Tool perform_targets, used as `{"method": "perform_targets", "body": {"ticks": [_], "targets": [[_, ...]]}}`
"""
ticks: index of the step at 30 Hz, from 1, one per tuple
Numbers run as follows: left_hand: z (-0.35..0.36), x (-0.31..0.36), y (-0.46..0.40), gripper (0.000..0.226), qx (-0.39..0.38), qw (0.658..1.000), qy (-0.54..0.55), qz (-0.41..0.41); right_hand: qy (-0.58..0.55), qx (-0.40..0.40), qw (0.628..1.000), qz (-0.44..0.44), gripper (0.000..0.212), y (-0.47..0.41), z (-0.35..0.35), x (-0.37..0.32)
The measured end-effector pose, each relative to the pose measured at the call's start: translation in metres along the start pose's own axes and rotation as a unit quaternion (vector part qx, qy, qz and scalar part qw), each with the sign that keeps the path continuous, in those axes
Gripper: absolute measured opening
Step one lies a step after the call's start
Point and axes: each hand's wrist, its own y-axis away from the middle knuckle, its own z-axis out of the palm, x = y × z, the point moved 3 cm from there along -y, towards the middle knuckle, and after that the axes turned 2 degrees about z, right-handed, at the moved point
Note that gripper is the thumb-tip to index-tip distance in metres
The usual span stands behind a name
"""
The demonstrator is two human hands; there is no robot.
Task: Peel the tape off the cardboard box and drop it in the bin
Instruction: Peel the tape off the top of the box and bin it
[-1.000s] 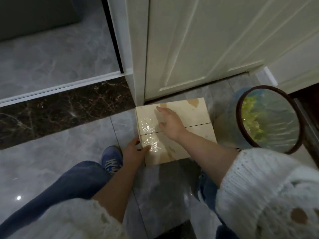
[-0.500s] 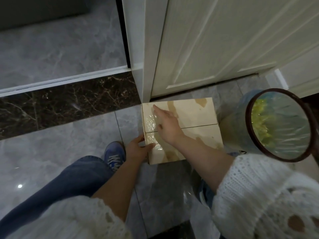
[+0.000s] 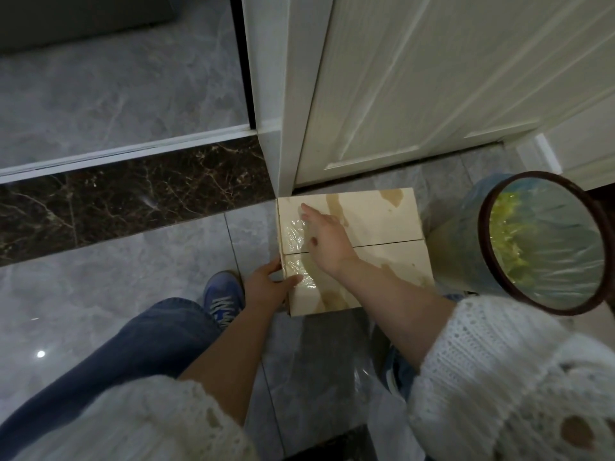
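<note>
A pale cardboard box (image 3: 382,221) with closed flaps lies on the grey tile floor by the door. Clear shiny tape (image 3: 293,234) crosses the flap seam at the box's left end. My right hand (image 3: 327,239) lies flat on the box top, fingers stretched out over the tape. My left hand (image 3: 269,287) holds the box's near left corner, thumb on the tape. To the right of the box stands the bin (image 3: 539,244), with a dark rim, a clear liner and yellow-green waste inside.
A white door (image 3: 416,88) and its frame (image 3: 273,94) stand just behind the box. A dark marble threshold strip (image 3: 133,201) runs to the left. My blue shoe (image 3: 223,297) and jeans-clad knee (image 3: 139,344) are near the box's left side.
My right hand has slid leftward across the box top toward the tape, fingers straightening. My left hand has stayed at the box's corner. The view shifted slightly.
</note>
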Motion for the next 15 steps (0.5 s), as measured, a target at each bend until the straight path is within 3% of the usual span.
{"method": "perform_targets", "body": {"ticks": [15], "targets": [[0.0,-0.003,-0.001,0.054,-0.003,1.0,0.03,-0.006,-0.019,0.012,1.0,0.0,0.058,-0.007,0.007,-0.003]]}}
